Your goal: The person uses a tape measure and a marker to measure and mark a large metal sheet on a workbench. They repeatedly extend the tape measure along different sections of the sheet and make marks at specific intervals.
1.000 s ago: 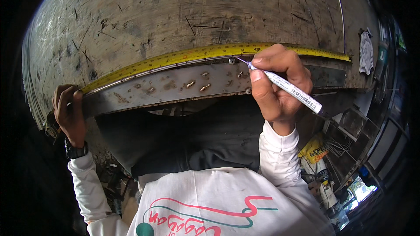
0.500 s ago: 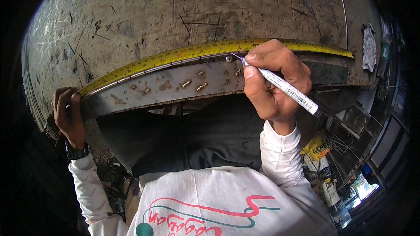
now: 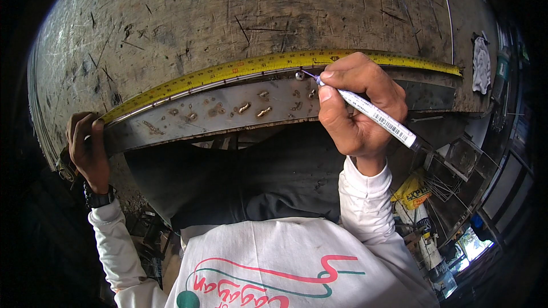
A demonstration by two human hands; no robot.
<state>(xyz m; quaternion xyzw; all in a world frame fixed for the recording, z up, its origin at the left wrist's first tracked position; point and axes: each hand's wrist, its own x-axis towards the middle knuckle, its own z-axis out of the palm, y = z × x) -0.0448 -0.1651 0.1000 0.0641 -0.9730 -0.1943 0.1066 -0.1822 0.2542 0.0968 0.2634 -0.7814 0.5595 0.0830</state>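
Note:
A yellow tape measure (image 3: 240, 69) lies stretched along the near edge of a scratched metal table (image 3: 257, 11). Below it runs a grey steel flat bar (image 3: 222, 111) with rusty weld spatter. My right hand (image 3: 357, 102) grips a white marker pen (image 3: 374, 115), its tip touching the bar's top edge just under the tape, beside a small round spot. My left hand (image 3: 87, 145), wearing a black wristwatch, pinches the tape's end against the left end of the bar. Both arms wear white sleeves.
A white rag (image 3: 481, 64) lies at the table's far right corner. To the lower right, below the table, stand a yellow bag (image 3: 412, 191), wire racks and clutter on the floor. My dark trousers and white printed shirt fill the lower middle.
My right hand with the marker has shifted slightly left along the tape, and the pen tip now rests on the bar's edge. My left hand has stayed put.

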